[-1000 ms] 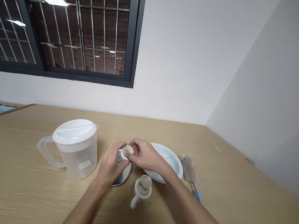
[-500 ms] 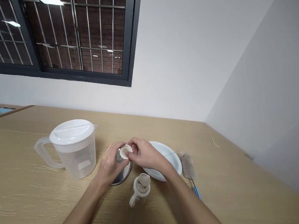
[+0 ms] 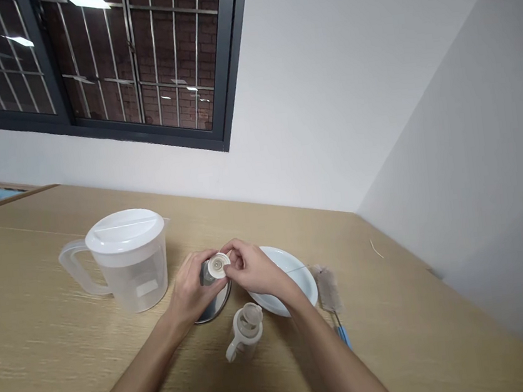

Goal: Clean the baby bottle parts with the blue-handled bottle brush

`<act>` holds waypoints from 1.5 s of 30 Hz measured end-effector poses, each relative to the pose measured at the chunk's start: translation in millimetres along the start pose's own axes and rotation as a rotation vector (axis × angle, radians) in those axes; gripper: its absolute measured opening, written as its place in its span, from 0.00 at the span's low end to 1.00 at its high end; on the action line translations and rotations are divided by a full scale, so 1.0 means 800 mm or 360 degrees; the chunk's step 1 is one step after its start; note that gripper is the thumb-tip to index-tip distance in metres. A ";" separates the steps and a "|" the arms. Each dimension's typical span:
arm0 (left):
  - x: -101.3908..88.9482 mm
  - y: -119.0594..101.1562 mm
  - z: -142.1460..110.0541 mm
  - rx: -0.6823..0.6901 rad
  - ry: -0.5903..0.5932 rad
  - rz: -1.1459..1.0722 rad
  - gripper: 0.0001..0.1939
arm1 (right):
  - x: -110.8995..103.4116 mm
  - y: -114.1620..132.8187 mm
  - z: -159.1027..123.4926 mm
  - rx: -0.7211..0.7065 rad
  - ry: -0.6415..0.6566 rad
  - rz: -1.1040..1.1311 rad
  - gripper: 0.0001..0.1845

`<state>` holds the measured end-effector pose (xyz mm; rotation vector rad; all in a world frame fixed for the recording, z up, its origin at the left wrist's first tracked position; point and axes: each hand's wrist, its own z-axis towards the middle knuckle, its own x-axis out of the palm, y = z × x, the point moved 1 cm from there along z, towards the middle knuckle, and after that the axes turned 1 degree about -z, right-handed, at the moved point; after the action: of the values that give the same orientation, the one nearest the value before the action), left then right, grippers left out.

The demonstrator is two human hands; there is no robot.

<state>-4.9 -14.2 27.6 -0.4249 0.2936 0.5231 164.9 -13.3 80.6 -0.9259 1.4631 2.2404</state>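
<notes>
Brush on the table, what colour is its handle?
The brush handle is blue, as the head view shows.

No legible text, numbers or signs; pale patch (image 3: 147, 288) low on the clear pitcher (image 3: 128, 271) might be a label; too small and blurred to read

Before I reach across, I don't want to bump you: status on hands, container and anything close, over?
Left hand holds see-through container. Right hand at its white top. Handled bottle close by, near side.
</notes>
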 end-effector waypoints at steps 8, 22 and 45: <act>0.000 0.001 -0.001 0.0015 0.0015 0.0018 0.20 | 0.005 -0.006 0.002 -0.0002 -0.0010 0.0041 0.16; 0.000 -0.004 0.001 -0.0014 0.0071 -0.0019 0.20 | 0.007 -0.007 0.003 0.0117 -0.0089 0.0000 0.11; 0.000 -0.004 0.000 0.0035 0.0006 0.0005 0.21 | -0.001 0.001 -0.003 0.0048 0.0009 -0.0019 0.23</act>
<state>-3.1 -17.0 28.5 -0.4041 0.3035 0.5218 165.7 -15.5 80.8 -0.9298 1.4856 2.2033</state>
